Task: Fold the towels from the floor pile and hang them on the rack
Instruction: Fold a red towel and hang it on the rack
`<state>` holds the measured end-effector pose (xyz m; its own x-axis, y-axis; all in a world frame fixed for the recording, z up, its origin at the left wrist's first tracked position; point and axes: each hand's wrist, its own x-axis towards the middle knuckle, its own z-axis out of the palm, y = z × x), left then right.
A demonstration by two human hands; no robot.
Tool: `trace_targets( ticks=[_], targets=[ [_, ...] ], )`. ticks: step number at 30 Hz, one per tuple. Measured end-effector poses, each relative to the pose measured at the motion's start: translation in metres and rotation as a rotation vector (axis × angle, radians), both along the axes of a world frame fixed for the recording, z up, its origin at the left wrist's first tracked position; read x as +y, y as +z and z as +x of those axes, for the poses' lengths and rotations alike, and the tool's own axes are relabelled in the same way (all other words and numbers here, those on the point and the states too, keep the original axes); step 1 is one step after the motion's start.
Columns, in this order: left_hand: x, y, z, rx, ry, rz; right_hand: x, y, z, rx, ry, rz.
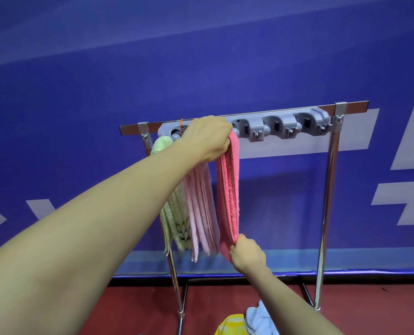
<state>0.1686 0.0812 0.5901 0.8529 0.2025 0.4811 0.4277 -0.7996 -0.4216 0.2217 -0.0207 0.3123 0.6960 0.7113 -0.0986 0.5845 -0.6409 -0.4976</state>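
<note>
A chrome rack [329, 180] carries a grey holder strip [281, 125] with clamps and hooks along its top bar. A green towel [174, 221] and a pale pink towel [202, 213] hang folded from its left end. Beside them hangs a folded coral pink towel [229, 189]. My left hand [207, 139] grips the top of the coral towel at the holder strip. My right hand [247, 255] pinches its bottom edge. The floor pile shows at the bottom, a yellow towel [230, 326] and a light blue towel [259, 319].
A blue banner wall [225, 68] with white lettering stands right behind the rack. The rack's base bars [225, 280] rest on a red floor [133, 308]. Three clamps on the right of the strip hold nothing.
</note>
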Motion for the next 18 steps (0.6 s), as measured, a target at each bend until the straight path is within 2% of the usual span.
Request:
trace_targets(
  ticks=[4,9,13,15,18],
  targets=[
    [0.004,-0.011,0.000,-0.045,-0.017,-0.181,-0.004,-0.008,0.002,0.018,0.003,-0.043],
    [0.001,-0.019,0.000,-0.085,-0.017,-0.237,-0.010,-0.020,-0.006,0.048,0.011,-0.021],
    [-0.004,-0.025,-0.003,-0.140,0.016,-0.362,-0.009,-0.019,-0.010,0.069,0.037,-0.011],
    [-0.009,-0.037,-0.005,-0.271,0.020,-0.530,-0.009,-0.021,-0.011,0.079,0.024,0.014],
    [-0.026,-0.080,-0.012,-0.544,-0.002,-0.965,-0.012,-0.029,-0.014,0.056,-0.009,0.074]
  ],
)
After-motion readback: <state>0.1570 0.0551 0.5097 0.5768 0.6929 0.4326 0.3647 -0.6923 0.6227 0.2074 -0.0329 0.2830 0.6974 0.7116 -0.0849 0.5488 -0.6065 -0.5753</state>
